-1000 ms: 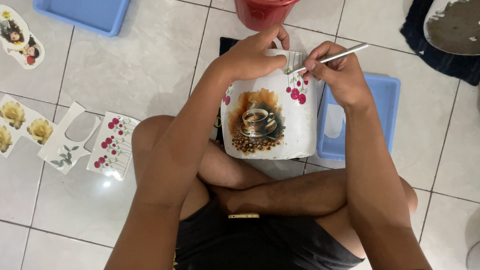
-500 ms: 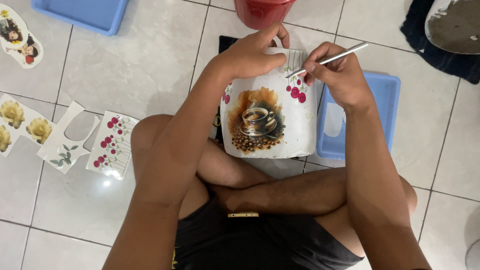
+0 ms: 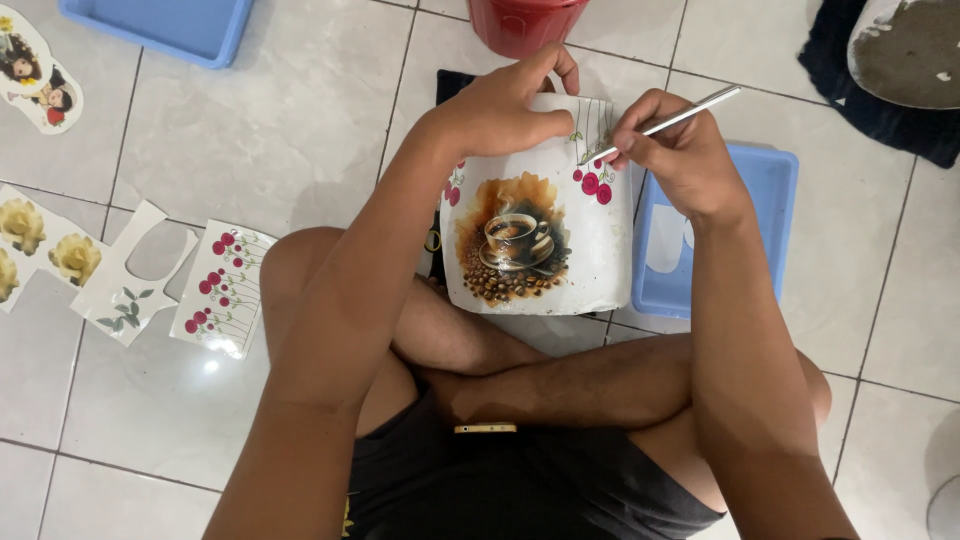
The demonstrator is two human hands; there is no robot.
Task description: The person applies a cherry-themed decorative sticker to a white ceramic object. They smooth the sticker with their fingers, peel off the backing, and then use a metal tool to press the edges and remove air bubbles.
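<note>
White pot (image 3: 590, 250), lying on its side on the tiled floor (image 3: 300, 110) against the person's crossed legs. A coffee-cup picture (image 3: 512, 245) with beans faces up on its wall; red flower decals (image 3: 592, 185) sit near the rim. Left hand (image 3: 505, 105) closed over the pot's upper edge, fingers curled down onto it. Right hand (image 3: 675, 150) pinched shut on a thin brush (image 3: 660, 125), handle angled up to the right, tip touching the pot just beside the red flowers.

Light blue tray (image 3: 770, 215) on the floor just right of the pot, partly under the right wrist. Red bucket (image 3: 525, 20) at the top edge, above the left hand. Second blue tray (image 3: 165, 25) in the top left corner. Decal sheets to the left: red flower sheet (image 3: 222, 290), a cut-out sheet (image 3: 135, 275) with leaves, yellow rose sheet (image 3: 35, 245).
</note>
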